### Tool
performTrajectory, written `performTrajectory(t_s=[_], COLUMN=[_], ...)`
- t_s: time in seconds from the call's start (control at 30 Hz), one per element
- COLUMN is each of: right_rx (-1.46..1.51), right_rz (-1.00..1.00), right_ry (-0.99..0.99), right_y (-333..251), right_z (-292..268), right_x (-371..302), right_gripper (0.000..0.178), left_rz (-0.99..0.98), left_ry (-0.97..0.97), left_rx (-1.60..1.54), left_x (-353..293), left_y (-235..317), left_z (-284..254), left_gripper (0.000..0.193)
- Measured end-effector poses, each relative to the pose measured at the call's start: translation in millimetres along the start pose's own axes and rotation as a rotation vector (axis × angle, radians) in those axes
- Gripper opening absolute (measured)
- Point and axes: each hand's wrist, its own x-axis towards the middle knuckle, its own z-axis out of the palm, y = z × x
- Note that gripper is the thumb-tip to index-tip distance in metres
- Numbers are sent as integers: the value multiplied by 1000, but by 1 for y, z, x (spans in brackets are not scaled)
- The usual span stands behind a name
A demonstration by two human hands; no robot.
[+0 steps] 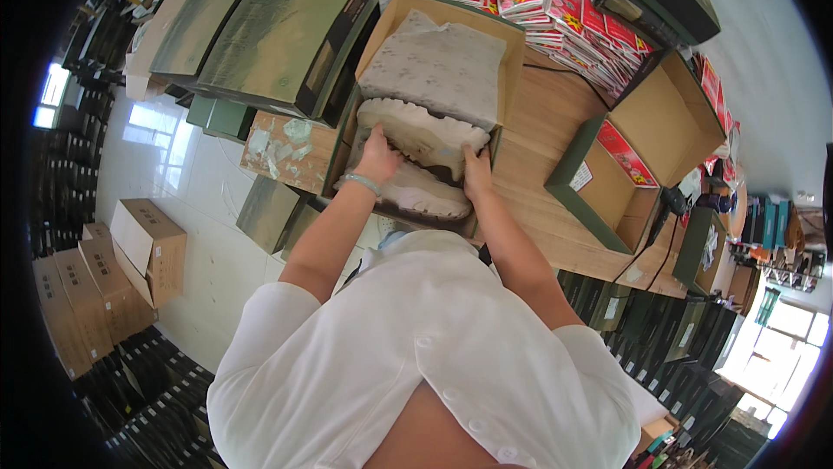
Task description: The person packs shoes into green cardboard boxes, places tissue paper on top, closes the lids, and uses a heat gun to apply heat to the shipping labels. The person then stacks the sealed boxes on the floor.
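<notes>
An open shoe box (514,78) sits before me on the table, its inside brown and its far part covered by grey speckled wrapping paper (438,61). Across the box lies a beige shoe (421,132) with a thick, jagged-edged sole. My left hand (379,159), with a bracelet at the wrist, grips its left end. The other end is held by my right hand (476,170), thumb and fingers against it. Nearer to me, a second pale shoe (425,194) rests in the box, partly under my left hand and wrist.
Stacked green shoe boxes (278,31) stand to the left. On the right sits an open green box (599,183) with a red card inside. Red printed packets (555,13) pile up along the back, with a black cable (573,72) nearby. Brown cartons (147,248) stand on the floor.
</notes>
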Motion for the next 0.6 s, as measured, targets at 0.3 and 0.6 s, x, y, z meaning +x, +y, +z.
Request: performTrajectory(t_s=[0.3,0.6], right_rx=[-499,-372], right_rz=[116,3], right_ry=[-95,637], right_y=[-33,-115], right_z=[-1,-269], right_x=[-15,56], right_gripper=[67,47], left_rz=[1235,1094], left_ry=[139,171], left_rx=[2011,1992], left_x=[22,0], left_y=[-45,-55], left_z=[-40,-45], left_gripper=[65,62])
